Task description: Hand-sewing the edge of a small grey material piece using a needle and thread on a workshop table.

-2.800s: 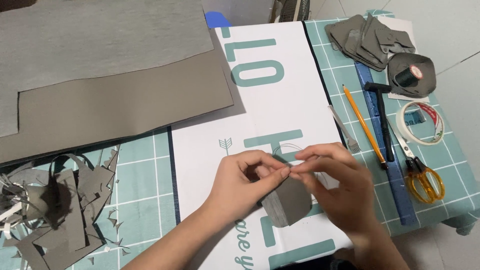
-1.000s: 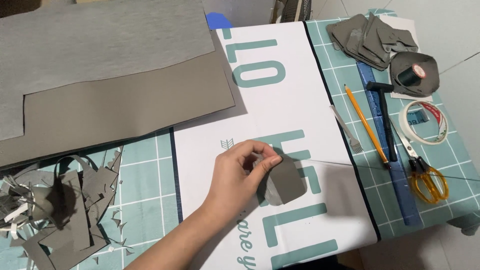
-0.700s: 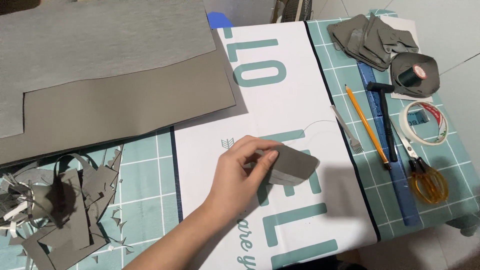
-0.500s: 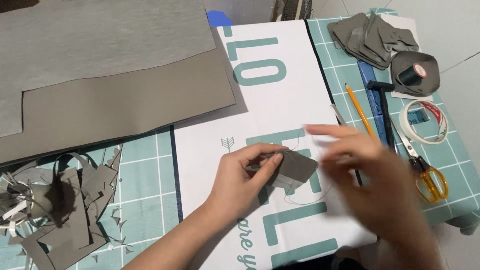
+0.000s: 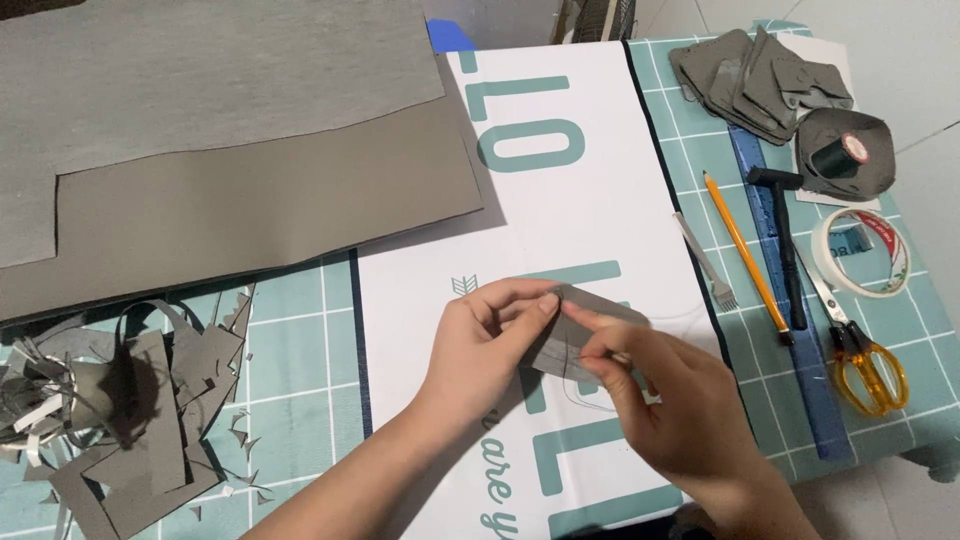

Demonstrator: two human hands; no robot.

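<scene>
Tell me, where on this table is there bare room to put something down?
The white printed sheet is bare between the big grey sheets and the pencil. The green mat shows a free strip beside the grey scraps. The right edge is crowded with hammer, tape roll and scissors.

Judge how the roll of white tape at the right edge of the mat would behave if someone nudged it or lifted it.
The roll of white tape lies flat on its side, so a nudge would probably slide it rather than roll it. It is a thin ring with an open middle, so it is likely light. Stood on edge, it might roll towards the scissors.
</scene>
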